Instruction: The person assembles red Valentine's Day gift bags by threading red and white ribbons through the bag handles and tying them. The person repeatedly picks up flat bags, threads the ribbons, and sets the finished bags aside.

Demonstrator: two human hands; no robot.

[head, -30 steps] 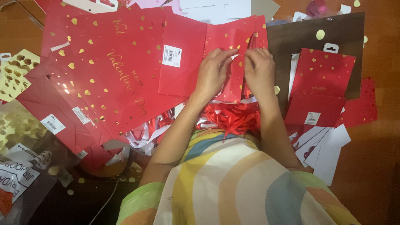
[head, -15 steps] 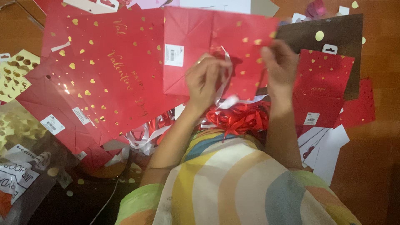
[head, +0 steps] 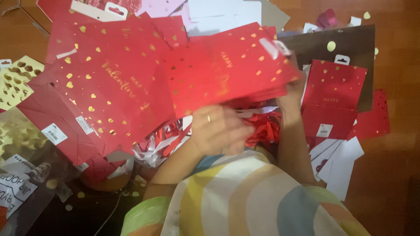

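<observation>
Holding a flat red gift bag with gold hearts above the lap, the right hand grips the bag's right edge, fingers closed around it. The left hand sits lower by a bunch of red ribbon, blurred, so I cannot tell whether its fingers hold anything. A pile of red bags lies just left; another small red bag lies at right on the wooden floor.

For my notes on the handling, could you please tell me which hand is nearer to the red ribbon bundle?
Left. The left hand lies right beside the red ribbon bundle; the right hand is above it, gripping the red gold-hearted paper bag.
</observation>
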